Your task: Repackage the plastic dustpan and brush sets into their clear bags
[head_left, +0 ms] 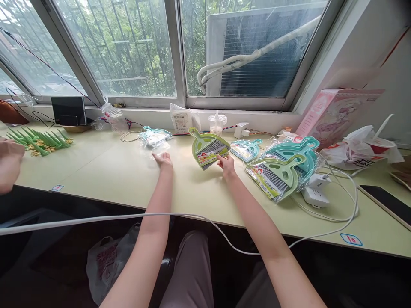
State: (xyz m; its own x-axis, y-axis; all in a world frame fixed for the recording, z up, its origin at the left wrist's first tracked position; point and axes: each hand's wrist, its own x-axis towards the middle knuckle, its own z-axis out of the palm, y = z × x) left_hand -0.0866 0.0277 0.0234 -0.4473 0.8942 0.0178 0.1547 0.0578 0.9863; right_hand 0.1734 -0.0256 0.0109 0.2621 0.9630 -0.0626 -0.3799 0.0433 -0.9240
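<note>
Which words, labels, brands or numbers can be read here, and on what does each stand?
"10": right sticker on the table.
Too small, blurred or creased to read: left sticker, dustpan labels, pink box, white packet, white bag on the table, plastic bag below it.

Small print on the green dustpan set [209,146] is illegible; a phone [389,206] near the front edge of the desk [105,171] is cropped.
</note>
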